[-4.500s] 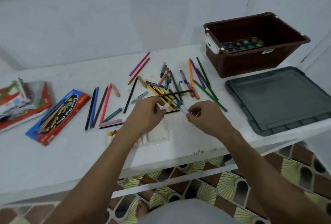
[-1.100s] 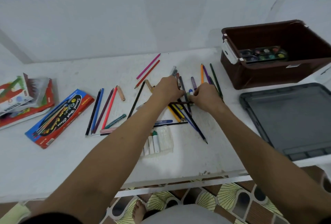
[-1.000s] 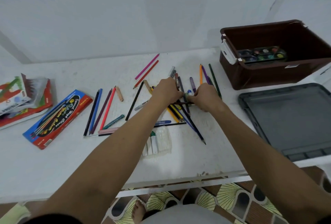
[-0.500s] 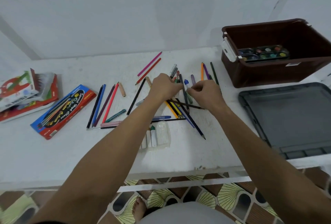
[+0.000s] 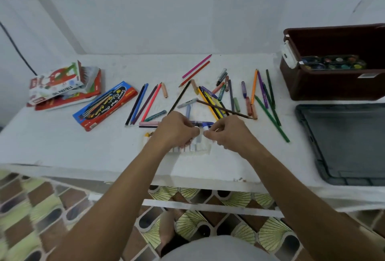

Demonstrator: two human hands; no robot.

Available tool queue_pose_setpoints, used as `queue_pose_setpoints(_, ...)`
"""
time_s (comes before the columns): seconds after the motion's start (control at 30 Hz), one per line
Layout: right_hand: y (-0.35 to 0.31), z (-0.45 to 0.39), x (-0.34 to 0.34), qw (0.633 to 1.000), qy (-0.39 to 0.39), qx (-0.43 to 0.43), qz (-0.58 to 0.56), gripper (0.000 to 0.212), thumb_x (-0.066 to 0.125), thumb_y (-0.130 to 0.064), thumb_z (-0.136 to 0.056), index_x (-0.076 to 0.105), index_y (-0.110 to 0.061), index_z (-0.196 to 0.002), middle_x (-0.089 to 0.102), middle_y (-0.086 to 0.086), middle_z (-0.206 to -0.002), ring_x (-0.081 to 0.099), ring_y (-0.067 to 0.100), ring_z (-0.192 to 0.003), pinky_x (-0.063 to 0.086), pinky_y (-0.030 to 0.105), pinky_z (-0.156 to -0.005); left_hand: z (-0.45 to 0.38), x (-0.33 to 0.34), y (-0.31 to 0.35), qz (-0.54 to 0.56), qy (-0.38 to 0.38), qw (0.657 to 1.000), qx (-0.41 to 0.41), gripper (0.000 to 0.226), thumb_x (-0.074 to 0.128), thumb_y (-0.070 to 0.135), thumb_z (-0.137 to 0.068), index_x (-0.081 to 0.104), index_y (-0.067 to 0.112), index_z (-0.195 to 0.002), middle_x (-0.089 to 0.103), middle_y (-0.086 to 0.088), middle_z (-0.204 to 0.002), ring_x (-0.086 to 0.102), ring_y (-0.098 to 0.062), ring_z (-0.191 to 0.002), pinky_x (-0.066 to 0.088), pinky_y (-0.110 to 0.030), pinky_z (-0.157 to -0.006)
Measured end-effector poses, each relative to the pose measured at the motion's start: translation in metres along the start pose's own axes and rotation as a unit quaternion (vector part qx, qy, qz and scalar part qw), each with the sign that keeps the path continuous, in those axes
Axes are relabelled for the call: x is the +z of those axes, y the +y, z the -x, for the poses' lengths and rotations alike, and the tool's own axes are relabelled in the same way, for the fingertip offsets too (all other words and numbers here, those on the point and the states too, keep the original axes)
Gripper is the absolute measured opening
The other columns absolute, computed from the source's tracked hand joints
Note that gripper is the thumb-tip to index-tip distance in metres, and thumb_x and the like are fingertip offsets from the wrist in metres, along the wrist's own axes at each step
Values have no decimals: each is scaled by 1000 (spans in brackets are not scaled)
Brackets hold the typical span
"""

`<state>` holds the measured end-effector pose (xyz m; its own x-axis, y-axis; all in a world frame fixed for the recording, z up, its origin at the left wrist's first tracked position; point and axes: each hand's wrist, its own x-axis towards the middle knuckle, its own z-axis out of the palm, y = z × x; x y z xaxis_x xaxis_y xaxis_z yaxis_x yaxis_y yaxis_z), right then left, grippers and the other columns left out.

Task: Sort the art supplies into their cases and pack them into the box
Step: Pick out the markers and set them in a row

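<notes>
Marker [image 5: 203,129] pinched between left hand [image 5: 177,130] and right hand [image 5: 227,132], above case [image 5: 192,147]; both hands drawn nearer than earlier.

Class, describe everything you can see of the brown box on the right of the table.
The brown box stands upright at the table's far right, partly cut off by the frame edge. It looks like dark reddish-brown plastic, rectangular, open-topped, with a rolled rim and a white latch on its left end. A small pale label sits on its front wall. Inside lies a watercolour paint set. Its grey lid lies flat on the table in front of it.
</notes>
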<state>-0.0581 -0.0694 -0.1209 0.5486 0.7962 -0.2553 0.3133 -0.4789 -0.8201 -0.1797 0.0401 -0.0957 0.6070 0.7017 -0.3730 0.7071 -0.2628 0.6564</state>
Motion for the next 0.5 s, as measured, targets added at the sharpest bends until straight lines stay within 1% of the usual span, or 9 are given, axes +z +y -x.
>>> queue_pose_setpoints(0.1, 4, 2, 7, 1000, -5, 16, 10, 21, 74, -32, -79, 67, -12, -77, 64, 3, -63, 58, 15, -53, 48, 24, -46, 6, 6, -6, -10, 2, 1000, -4, 18, 68, 27, -83, 73, 10, -79, 71, -5, -64, 70, -22, -65, 61, -36, -67)
queue_pose_setpoints(0.2, 4, 5, 11, 1000, 5, 17, 19, 21, 74, -33, -80, 66, -13, -79, 67, 8, -67, 59, 15, -51, 50, 21, -44, 6, 9, -8, -17, 2, 1000, 0, 19, 69, 29, -83, 73, 10, -82, 71, -5, -65, 68, -18, -61, 60, -34, -67)
queue_pose_setpoints(0.3, 5, 7, 14, 1000, 8, 2, 15, 20, 70, -33, -83, 69, -13, -85, 68, 7, -69, 60, 19, -56, 55, 29, -52, 4, 12, -9, -34, 19, 999, 4, 22, 67, 33, -85, 73, 12, -84, 70, -4, -68, 66, -17, -63, 59, -33, -68)
queue_pose_setpoints(0.37, 8, 8, 16, 1000, 14, -10, 19, 21, 67, -31, -86, 70, -12, -96, 66, 3, -71, 61, 15, -61, 56, 31, -59, 2, 14, -12, -56, 37, 998, 14, 23, 65, 34, -87, 73, 13, -91, 69, -2, -72, 62, -14, -63, 54, -28, -61)
queue_pose_setpoints(0.4, 10, 8, 16, 999, 17, -16, 27, 22, 66, -29, -87, 70, -13, -101, 64, 1, -73, 60, 12, -63, 54, 28, -59, 3, 14, -14, -70, 44, 996, 22, 23, 64, 33, -88, 72, 14, -97, 68, -1, -77, 59, -11, -64, 48, -24, -57)
queue_pose_setpoints(0.43, 12, 9, 17, 999, 18, -19, 37, 24, 66, -28, -87, 69, -15, -106, 64, 0, -76, 58, 9, -64, 49, 22, -56, 3, 15, -16, -80, 47, 995, 33, 23, 64, 32, -88, 72, 15, -101, 68, 0, -84, 57, -9, -68, 43, -20, -57)
queue_pose_setpoints(0.47, 13, 10, 16, 999, 16, -22, 47, 25, 67, -28, -87, 68, -17, -109, 64, 0, -80, 57, 8, -66, 44, 16, -54, 4, 15, -18, -87, 47, 994, 47, 24, 65, 32, -88, 71, 16, -105, 69, -1, -91, 56, -9, -71, 41, -19, -59)
queue_pose_setpoints(0.5, 14, 10, 16, 998, 12, -24, 52, 27, 67, -27, -86, 66, -19, -112, 65, 0, -82, 57, 8, -67, 40, 14, -54, 5, 14, -20, -91, 43, 993, 65, 24, 65, 31, -88, 71, 17, -107, 68, -1, -94, 56, -9, -73, 39, -18, -59)
